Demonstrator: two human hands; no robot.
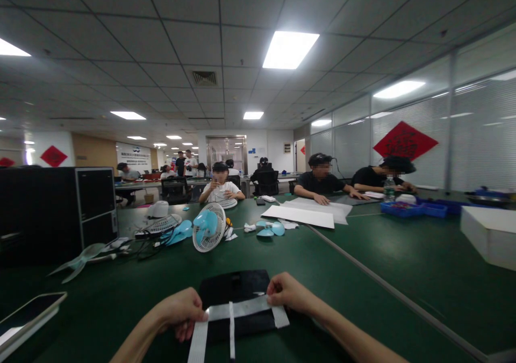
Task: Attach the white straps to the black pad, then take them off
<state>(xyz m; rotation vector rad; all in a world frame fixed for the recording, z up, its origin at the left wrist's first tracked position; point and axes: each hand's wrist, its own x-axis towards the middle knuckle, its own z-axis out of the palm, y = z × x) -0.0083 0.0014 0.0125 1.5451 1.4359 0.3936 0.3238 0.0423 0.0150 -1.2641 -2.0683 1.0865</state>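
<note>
A silvery-grey strip (238, 307) that looks like tape is stretched level between my hands, over a flat black object (253, 325) on the green table. My left hand (183, 312) pinches its left end, beside a whitish ribbed strip (198, 341) that hangs down toward me. The fingers of my right hand (288, 293) are closed on the other end. Just below them, a short ribbed strip (281, 317) lies at the black object's right side. A narrow white strip (231, 331) crosses the middle from top to bottom.
Beyond my hands stands a white fan head with blue blades (208, 227), near a loose blue fan blade (270, 229) and tangled cables. A black computer tower (97, 204) and a tablet-like device (30, 320) are leftward. White sheets (300, 216), blue trays (403, 209) and co-workers are farther back.
</note>
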